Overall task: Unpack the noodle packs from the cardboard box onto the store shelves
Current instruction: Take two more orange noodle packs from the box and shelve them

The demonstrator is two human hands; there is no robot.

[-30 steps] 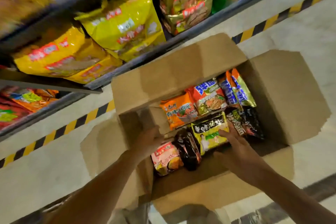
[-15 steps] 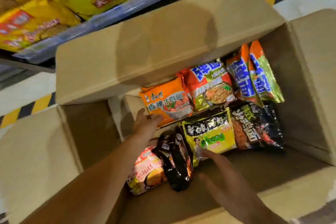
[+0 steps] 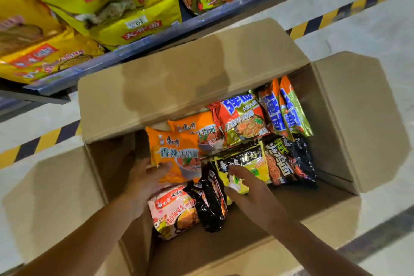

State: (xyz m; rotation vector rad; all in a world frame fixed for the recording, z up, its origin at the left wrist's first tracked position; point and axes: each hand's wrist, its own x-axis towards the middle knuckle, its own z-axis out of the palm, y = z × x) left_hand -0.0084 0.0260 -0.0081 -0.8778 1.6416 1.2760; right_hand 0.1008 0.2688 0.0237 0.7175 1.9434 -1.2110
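Orange plastic noodle pack (image 3: 177,154) inside brown cardboard box (image 3: 201,78), pinched by left hand (image 3: 145,182) fingers (image 3: 164,167) for lifting; right hand (image 3: 251,195) fingers spread, empty.

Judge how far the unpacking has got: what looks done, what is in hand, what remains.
Done: the cardboard box is open. In hand: the left hand grips an orange noodle pack; the right hand rests on a yellow pack. Left: nearly every pack is in the box.

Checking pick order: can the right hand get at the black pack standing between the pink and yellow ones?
Probably yes. The right hand is open beside the black pack, whose upper side is uncovered. The left hand is busy on the orange pack, clear of it.
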